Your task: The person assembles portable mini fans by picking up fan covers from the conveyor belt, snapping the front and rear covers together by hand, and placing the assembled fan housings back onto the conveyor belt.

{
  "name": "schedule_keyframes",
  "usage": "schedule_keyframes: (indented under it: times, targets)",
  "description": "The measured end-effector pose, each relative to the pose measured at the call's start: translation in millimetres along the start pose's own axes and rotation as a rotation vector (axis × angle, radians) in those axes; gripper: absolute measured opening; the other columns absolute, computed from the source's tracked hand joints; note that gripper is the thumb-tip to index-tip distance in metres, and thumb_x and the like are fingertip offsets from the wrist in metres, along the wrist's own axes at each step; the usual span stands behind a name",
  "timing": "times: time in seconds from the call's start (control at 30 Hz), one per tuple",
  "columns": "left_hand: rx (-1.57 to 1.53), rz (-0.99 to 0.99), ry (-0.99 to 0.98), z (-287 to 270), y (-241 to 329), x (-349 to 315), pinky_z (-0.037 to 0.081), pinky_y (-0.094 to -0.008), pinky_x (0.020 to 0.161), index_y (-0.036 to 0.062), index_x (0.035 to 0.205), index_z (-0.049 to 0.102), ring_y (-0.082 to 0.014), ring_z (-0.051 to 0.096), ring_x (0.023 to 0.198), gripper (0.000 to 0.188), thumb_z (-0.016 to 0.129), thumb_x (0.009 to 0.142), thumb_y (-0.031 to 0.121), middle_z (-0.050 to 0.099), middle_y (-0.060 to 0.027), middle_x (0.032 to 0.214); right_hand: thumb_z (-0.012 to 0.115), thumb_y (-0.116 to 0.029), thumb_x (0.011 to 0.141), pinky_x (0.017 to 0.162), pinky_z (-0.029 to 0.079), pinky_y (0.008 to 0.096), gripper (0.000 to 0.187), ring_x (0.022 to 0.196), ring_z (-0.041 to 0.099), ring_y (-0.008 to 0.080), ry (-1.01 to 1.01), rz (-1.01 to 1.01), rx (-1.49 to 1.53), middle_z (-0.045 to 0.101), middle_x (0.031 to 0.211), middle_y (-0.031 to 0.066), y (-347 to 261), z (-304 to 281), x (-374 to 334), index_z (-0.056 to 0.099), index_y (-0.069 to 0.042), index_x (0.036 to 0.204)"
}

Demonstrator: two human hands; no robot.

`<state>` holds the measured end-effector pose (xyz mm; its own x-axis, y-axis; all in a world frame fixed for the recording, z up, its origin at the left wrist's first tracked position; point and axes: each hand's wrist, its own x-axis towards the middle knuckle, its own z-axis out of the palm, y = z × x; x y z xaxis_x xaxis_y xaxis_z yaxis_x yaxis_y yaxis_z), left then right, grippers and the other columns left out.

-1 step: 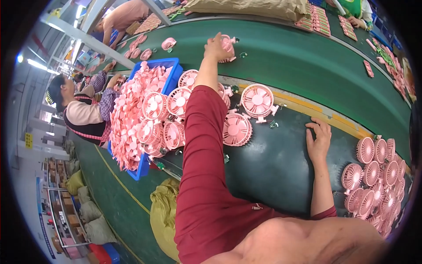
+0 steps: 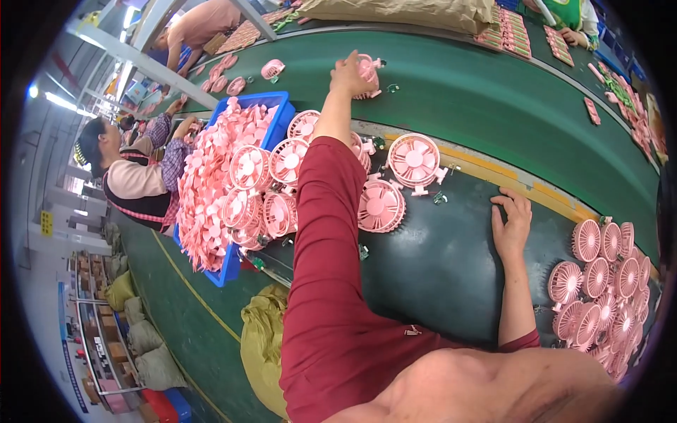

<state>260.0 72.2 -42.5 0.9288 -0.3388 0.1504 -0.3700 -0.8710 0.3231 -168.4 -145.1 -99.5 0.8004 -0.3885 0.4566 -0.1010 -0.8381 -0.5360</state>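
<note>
My left hand (image 2: 345, 76) reaches out over the green conveyor belt, its fingers curled on the near-left side of a pink mini fan (image 2: 367, 70). The hand hides part of that fan; a small green circuit board (image 2: 393, 88) hangs by it. My right hand (image 2: 513, 222) lies on the dark work surface with its fingers apart, holding nothing. Between my arms are a pink fan with blades (image 2: 413, 160) and another pink fan (image 2: 381, 206), with small boards on wires. More pink fans (image 2: 288, 161) are heaped left of my left forearm.
A blue bin (image 2: 281, 120) full of loose pink blades stands at the left. Round pink grilles (image 2: 596, 276) are piled at the right. A yellow strip (image 2: 536, 187) edges the belt. A co-worker (image 2: 137, 166) sits beyond the bin; others work across the belt.
</note>
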Motion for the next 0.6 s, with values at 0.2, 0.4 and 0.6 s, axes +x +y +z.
schedule_keyframes:
  times: [0.2,0.4,0.6]
  targets:
    - [-0.052,0.196,0.123,-36,11,-10,0.038,-0.0442,0.108,0.0165,0.149,0.031,-0.0408,0.044,0.127,0.119,0.087,0.048,0.042,0.041,-0.0238,0.141,0.066,-0.004,0.079,0.095,0.041,0.039,0.017,0.112,0.054,0.0289,-0.01,-0.003,-0.006,0.062,0.116,0.007,-3,0,0,0.067,-0.009,0.095]
    - [-0.239,0.534,0.271,-124,48,-85,0.039,-0.0426,0.105,0.0099,0.145,0.035,-0.038,0.046,0.125,0.106,0.086,0.054,0.03,0.048,-0.0214,0.132,0.068,-0.006,0.077,0.093,0.041,0.0403,0.017,0.11,0.055,0.028,0.047,-0.037,-0.008,0.063,0.113,0.0051,8,0,-3,0.068,-0.011,0.093]
    - [-0.195,0.463,0.324,-203,25,-244,0.039,-0.0427,0.106,0.0088,0.147,0.034,-0.0338,0.046,0.126,0.102,0.087,0.061,0.028,0.048,-0.0198,0.134,0.068,-0.009,0.079,0.093,0.041,0.0408,0.015,0.112,0.054,0.027,0.029,-0.043,0.007,0.063,0.115,0.0039,14,7,-4,0.068,-0.012,0.094]
